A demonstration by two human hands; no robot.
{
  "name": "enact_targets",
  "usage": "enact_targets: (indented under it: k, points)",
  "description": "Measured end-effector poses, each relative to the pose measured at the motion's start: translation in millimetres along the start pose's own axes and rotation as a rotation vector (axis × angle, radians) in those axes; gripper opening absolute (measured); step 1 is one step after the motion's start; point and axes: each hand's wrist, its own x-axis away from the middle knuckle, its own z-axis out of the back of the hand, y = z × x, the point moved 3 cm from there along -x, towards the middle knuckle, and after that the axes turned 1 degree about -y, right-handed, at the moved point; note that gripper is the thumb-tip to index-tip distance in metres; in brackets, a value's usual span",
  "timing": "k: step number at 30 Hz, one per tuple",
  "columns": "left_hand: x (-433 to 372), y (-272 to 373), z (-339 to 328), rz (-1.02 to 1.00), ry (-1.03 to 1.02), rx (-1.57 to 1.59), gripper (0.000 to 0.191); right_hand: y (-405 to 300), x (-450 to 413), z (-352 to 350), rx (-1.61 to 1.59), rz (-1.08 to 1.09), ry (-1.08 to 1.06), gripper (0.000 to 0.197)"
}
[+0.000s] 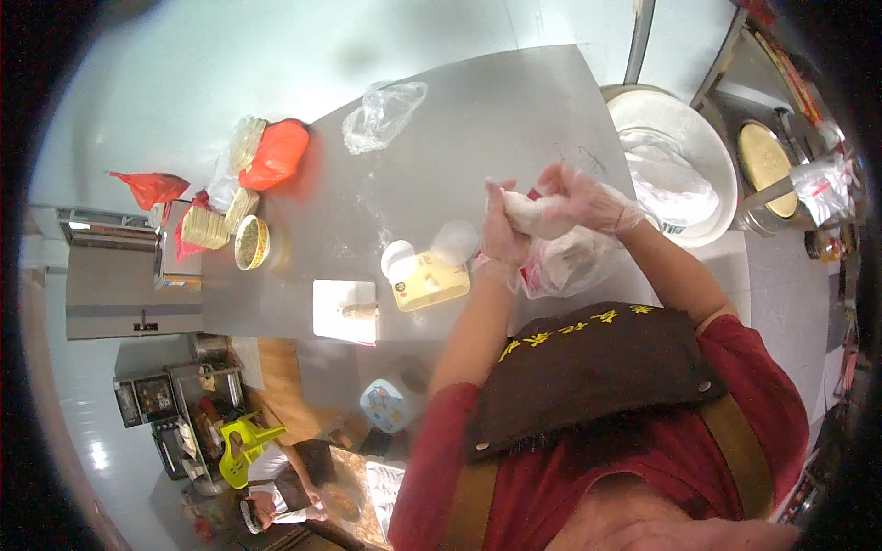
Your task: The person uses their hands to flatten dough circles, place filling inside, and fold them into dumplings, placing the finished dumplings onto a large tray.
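A lump of white dough [530, 213] is held between my two hands above the grey table. My left hand [501, 231], in a clear plastic glove, cups its left side with the thumb raised. My right hand [586, 196], gloved the same way, grips its right end. Just below them a clear plastic bag [568, 265] holds more of a white, dough-like mass, with some red material showing behind it. Left of my hands lies a yellow tray or board [434, 284]. Two thin white discs, one [397, 256] at its left corner and one [455, 242] at its upper right, overlap it.
A white box or pad [344, 310] lies at the near table edge. A patterned bowl [253, 242], stacked pale containers [204, 227] and a red bag [275, 155] stand left. A crumpled clear bag [384, 117] lies farther back. A large white tub [720, 172] stands right; another person [275, 482] works lower left.
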Motion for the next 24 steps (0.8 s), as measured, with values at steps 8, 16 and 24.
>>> enact_targets:
  k: [8,16,24]
  points:
    - [-23,-27,13,0.039,-0.312,0.134,0.065,4,-2,-66,0.546,0.496,0.473,0.033]
    - [14,-16,-36,-0.046,-0.34,0.065,0.076,13,-20,-30,0.488,0.306,0.356,0.035]
    - [-2,10,-23,-0.136,-0.163,0.153,0.09,-41,-2,-46,0.123,0.401,0.305,0.048]
